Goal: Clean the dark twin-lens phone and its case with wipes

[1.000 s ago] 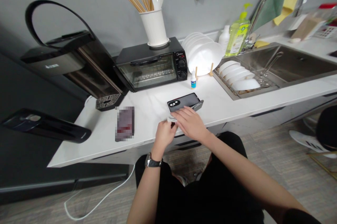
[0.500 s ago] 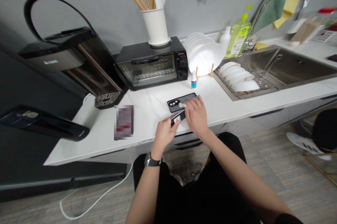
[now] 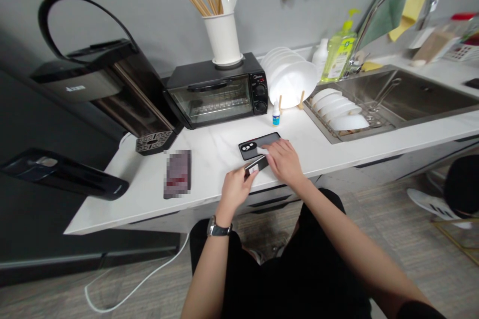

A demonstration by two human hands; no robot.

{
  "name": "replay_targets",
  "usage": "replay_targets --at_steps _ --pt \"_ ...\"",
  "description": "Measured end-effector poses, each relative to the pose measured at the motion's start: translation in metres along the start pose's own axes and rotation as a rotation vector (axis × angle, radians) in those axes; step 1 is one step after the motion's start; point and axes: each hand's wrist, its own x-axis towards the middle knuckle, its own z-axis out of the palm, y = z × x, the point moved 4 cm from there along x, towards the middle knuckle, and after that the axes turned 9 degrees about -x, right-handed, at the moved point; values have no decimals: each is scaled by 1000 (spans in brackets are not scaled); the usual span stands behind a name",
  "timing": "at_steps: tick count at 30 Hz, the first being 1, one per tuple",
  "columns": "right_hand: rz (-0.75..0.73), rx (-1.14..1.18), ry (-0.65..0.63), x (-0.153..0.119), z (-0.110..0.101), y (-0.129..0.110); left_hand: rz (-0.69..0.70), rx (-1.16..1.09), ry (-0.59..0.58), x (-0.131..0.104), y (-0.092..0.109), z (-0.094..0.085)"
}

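Note:
My left hand (image 3: 235,190), a watch (image 3: 219,229) on its wrist, grips a dark phone (image 3: 258,164) with a white label by its near end. The phone is tilted at the counter's front edge. Closed over a white wipe (image 3: 263,151), my right hand (image 3: 285,160) presses at the phone's far end, and its fingers hide part of both. Just behind them a black phone case (image 3: 266,141) with camera cutouts lies flat on the counter. Farther back, a small spray bottle (image 3: 276,117) with a blue label stands upright.
A toaster oven (image 3: 217,94) stands behind, with a white utensil cup (image 3: 223,37) on top. Plates (image 3: 294,82) in a rack and a sink (image 3: 419,94) with bowls are to the right. On the left are a black dispenser (image 3: 112,89) and a blurred-out flat item (image 3: 177,174).
My right hand has slid slightly right along the phone with the wipe, and its forearm has shifted right. My left hand keeps its hold on the phone.

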Motion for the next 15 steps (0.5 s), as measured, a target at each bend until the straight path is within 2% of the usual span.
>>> replay_targets --at_steps 4,7,11,15 --pt "286 -99 18 2 -1 30 7 -5 12 0 3 -2" --pt "391 -84 36 4 -1 25 -1 8 20 0 2 -1" --pt "264 44 51 6 -4 -21 11 16 24 -1 -1 0" --pt "-58 195 -44 3 -1 -75 55 92 57 -2 -10 3"
